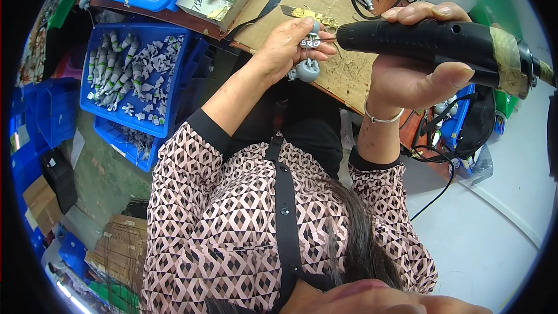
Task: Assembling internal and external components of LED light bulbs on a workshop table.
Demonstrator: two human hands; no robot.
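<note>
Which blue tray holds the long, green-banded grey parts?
The large upper tray left of the left hand, above a lower tray. Small white pieces share it; the top-edge tray mostly shows rounded grey parts instead.

Power screwdriver [418, 42]: smooth plastic housing; rounded part [308, 71]: smooth plastic; blue tray [178, 72]: glossy plastic; work sheet [343, 84]: matt, scuffed cardboard

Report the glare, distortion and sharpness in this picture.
Head view: fisheye distortion, with black corners around a round image; head view: a narrow bright white light strip glares at lower left; head view: the smooth white surface at right looks pale, almost washed out; head view: the black tapered power tool looks fairly sharp.
</note>
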